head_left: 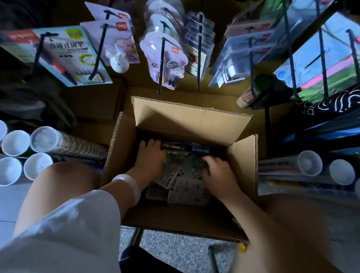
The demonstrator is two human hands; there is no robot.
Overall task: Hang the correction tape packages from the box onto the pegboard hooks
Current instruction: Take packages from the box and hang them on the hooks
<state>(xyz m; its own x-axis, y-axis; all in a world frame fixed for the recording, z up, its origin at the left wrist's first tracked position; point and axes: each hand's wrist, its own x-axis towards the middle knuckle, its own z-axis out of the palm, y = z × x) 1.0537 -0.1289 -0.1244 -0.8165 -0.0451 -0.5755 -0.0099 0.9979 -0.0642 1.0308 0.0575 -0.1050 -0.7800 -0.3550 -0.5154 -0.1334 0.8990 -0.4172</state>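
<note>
Both my hands are down in the open cardboard box (196, 120), so I am at the picking-up step. My left hand (151, 155) lies by the far-left corner, fingers curled over the heap of packages (185, 190); my right hand (217, 169) digs in near the right wall, fingers bent into them. Whether either has really clamped one I cannot tell. Next I must single out one package and lift it to a hook (199, 54) beyond the box's far edge.

A stationery shop: packaged goods (164, 53) hang on display hooks (199, 52).
</note>
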